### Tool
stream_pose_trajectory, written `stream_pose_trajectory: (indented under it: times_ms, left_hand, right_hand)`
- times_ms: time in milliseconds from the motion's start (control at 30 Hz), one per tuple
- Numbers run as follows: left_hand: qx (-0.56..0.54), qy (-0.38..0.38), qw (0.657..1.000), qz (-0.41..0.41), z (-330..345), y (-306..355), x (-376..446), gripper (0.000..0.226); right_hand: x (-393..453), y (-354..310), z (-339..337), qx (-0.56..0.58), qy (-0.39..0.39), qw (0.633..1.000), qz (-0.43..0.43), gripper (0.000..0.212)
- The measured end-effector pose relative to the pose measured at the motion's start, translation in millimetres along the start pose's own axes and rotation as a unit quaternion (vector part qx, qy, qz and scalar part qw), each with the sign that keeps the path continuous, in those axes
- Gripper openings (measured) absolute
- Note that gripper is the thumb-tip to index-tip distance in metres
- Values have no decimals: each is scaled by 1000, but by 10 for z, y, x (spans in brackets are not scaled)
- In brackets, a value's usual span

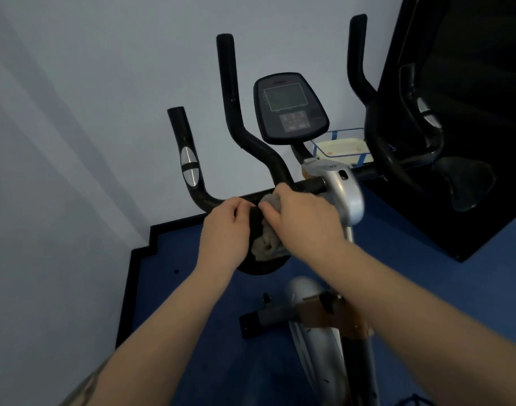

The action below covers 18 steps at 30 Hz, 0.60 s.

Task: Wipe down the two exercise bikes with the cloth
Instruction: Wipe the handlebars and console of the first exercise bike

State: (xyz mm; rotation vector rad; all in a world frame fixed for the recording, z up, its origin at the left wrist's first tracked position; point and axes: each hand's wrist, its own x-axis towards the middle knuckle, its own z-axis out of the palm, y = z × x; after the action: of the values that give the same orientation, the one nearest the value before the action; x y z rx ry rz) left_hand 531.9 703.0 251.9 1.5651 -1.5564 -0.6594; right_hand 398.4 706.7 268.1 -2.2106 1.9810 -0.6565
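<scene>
Right hand [302,213] first: its grip is bunched around the grey cloth [270,244], fingers curled over the wad and pressing it against the black handlebar [245,200] of the near exercise bike [343,191], just left of the silver stem housing. Part of the cloth peeks out above the knuckles, and the rest hangs in a crumpled tail below the bar. Left hand [226,227] sits just beside it, touching the same stretch of bar, fingers curled in toward the cloth's edge; whether that grip is pinching the fabric or only steadying the bar, I cannot tell from here.

So the step in hand looks like wiping the crossbar of the first bike, at its middle section. Move outward and there is plenty that looks still to cover: the tall left upright of the bar, the outer grip with its silver pulse sensor [190,167], the console [290,108] with its grey screen standing above the stem, and the frame [318,341] running down toward the blue floor [192,288].

The next move, by my read, calls for sliding the cloth along the bar and up the curved horns, keeping the fabric wrapped round the tube so it cleans all sides, and re-bunching that loose tail so it does not drag.

The second bike's dark handlebars and saddle [463,180] wait to the right, against the black panel [470,68]. Early in the job, I would judge.
</scene>
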Motion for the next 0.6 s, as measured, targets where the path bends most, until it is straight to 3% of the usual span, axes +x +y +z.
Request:
stream_pose_trajectory:
  times_ms: [100,300,367,433,500,533,600]
  left_hand:
    - [-97,24,994,-37,25,-25,-51,32]
    - [-163,58,982,-72,50,-6,-110,31]
    - [-195,44,975,-93,36,-3,-127,32]
    - [-244,3,962,-122,-5,-11,-151,33]
    - [-291,-39,944,-151,-64,-27,-150,33]
    - [-317,-53,933,-163,-95,-32,-150,32]
    - [-377,-67,905,-186,-147,-45,-156,27]
  right_hand:
    - [-304,-19,122,43,37,998,23,31]
    - [34,-10,-40,-14,-23,1000,-1,35]
    - [-49,-74,-7,39,33,998,25,32]
    - [-294,-150,41,138,131,981,44,35]
    - [-379,-190,71,154,233,960,27,36]
    - [-341,-220,60,145,257,955,15,35]
    - [-211,-341,58,119,223,968,-8,33]
